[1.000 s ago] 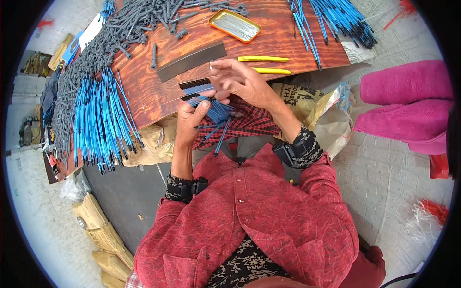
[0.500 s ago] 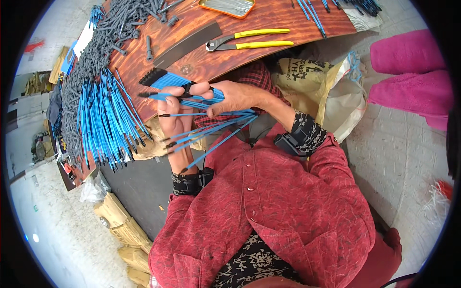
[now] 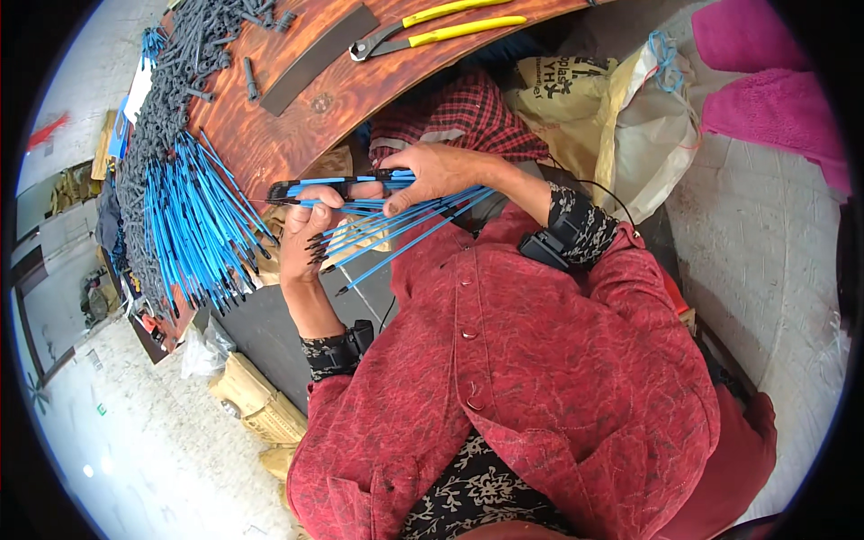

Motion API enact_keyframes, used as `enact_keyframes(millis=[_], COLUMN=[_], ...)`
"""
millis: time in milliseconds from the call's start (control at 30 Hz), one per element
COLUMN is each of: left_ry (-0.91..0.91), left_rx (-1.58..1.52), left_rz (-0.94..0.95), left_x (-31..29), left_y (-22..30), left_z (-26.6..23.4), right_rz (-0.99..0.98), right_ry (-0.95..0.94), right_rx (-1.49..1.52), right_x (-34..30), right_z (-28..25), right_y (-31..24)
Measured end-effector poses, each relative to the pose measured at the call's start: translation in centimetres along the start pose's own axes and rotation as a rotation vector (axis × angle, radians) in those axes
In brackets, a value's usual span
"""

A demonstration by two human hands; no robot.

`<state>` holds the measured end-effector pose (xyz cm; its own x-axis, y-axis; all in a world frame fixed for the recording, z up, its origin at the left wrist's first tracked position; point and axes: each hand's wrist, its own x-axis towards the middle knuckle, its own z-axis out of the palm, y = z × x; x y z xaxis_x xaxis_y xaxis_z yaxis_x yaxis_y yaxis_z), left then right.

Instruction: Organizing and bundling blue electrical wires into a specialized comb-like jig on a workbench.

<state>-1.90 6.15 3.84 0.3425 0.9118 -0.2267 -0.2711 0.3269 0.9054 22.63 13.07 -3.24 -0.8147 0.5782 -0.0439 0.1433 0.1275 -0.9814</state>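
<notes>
Both my hands are closed around thin blue rods with black tips, held just off the table's near edge. My left hand (image 3: 308,236) grips one end of a flat bundle of blue rods (image 3: 355,205), its fingers curled about the black tips. On the other side my right hand (image 3: 436,173) pinches the bundle with thumb and fingers. Several loose blue rods (image 3: 396,249) fan out below the right palm, black tips pointing toward my left forearm. The ends inside the right palm are hidden.
On the wooden table (image 3: 243,135) lie a large pile of blue rods (image 3: 193,225), a heap of grey plastic pieces (image 3: 193,58), a dark flat bar (image 3: 319,58) and yellow-handled pliers (image 3: 432,32). An open white sack (image 3: 652,135) stands at the right.
The view has shifted, so the table sits higher and farther left. The bundle has turned more edge-on, and the loose rods lie closer together beneath it.
</notes>
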Motion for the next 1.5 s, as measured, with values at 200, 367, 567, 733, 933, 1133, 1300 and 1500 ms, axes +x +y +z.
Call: enact_keyframes(millis=[200,367,567,733,933,1133,1300,1500], left_ry=[0.120,0.093,-0.078,-0.070,0.070,0.110,0.292,0.425], left_rx=[0.394,0.593,0.535,0.679,0.464,0.599,0.725,0.788], left_rz=[-0.242,0.088,0.359,0.414,0.515,0.448,0.709,0.501], left_x=[-1.6,0.5,3.5,6.7,9.8,9.0,7.6,6.9], left_y=[-0.3,1.2,1.9,2.0,3.4,4.4,4.5,2.5], left_z=[-3.5,0.3,3.5,2.4,0.5,4.3,4.5,3.2], right_rz=[0.009,0.007,0.024,0.016,-0.117,0.171,-0.042,0.005], right_ry=[-0.009,-0.072,-0.263,-0.118,0.181,0.020,0.151,0.091], right_rx=[-0.116,0.052,0.312,0.301,0.296,0.267,0.211,0.281], right_x=[-0.4,-0.2,1.2,2.2,2.0,0.5,1.4,1.5], right_z=[0.2,0.7,-1.1,-2.4,-1.1,-1.5,-0.8,-0.1], right_y=[1.3,2.6,2.5,6.2,8.9,9.0,10.6,12.0])
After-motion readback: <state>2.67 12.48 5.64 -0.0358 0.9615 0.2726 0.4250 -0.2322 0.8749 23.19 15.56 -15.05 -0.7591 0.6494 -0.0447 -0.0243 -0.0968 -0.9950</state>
